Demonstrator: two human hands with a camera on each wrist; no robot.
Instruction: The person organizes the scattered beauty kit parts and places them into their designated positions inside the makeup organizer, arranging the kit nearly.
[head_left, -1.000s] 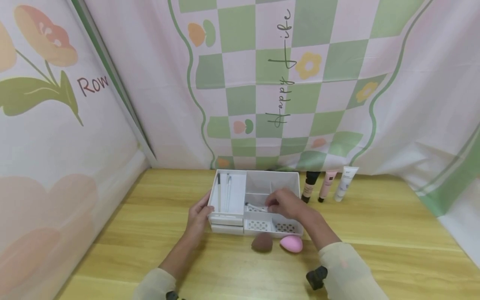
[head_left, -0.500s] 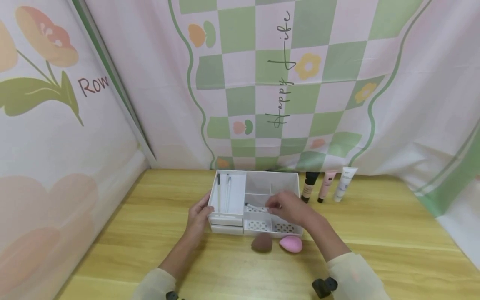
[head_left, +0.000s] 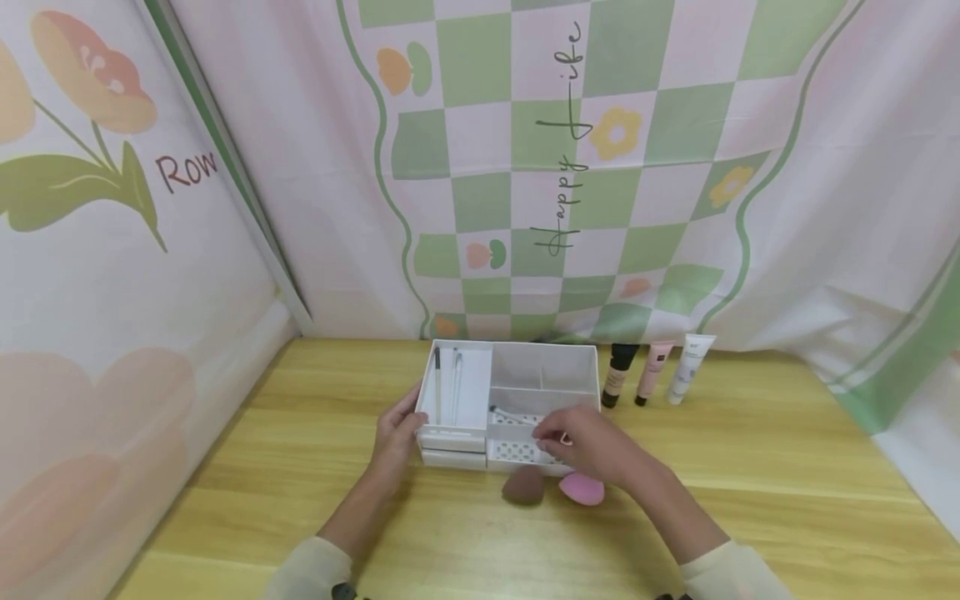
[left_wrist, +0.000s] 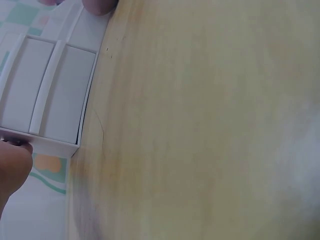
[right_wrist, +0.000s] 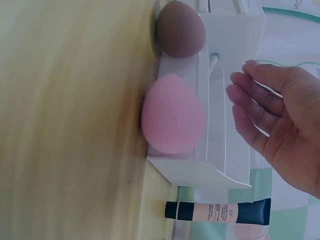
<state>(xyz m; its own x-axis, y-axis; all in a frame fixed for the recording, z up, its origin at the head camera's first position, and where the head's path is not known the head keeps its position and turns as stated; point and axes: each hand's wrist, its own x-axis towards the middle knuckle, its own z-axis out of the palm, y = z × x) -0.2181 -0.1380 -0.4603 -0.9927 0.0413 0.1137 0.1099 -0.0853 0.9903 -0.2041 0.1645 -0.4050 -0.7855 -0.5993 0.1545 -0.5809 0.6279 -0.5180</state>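
Note:
A white desktop organizer stands on the wooden table. My left hand grips its left side, thumb at the front corner. Over the front right compartments hovers my right hand, fingers loosely bent; the right wrist view shows nothing between the fingers. A slim white stick with a dark tip lies in the middle compartment, partly behind the right fingers. In the left tray lie a dark-ended makeup brush and a pale slim stick. A brown makeup sponge and a pink makeup sponge sit before the organizer.
To the right of the organizer stand a black-and-beige tube, a pink tube and a white tube. A patterned curtain hangs behind the table. Two small drawers form the organizer's front left.
My right hand has let go of the slim white stick in the middle compartment and drawn back toward the front right. The left hand has stayed in place.

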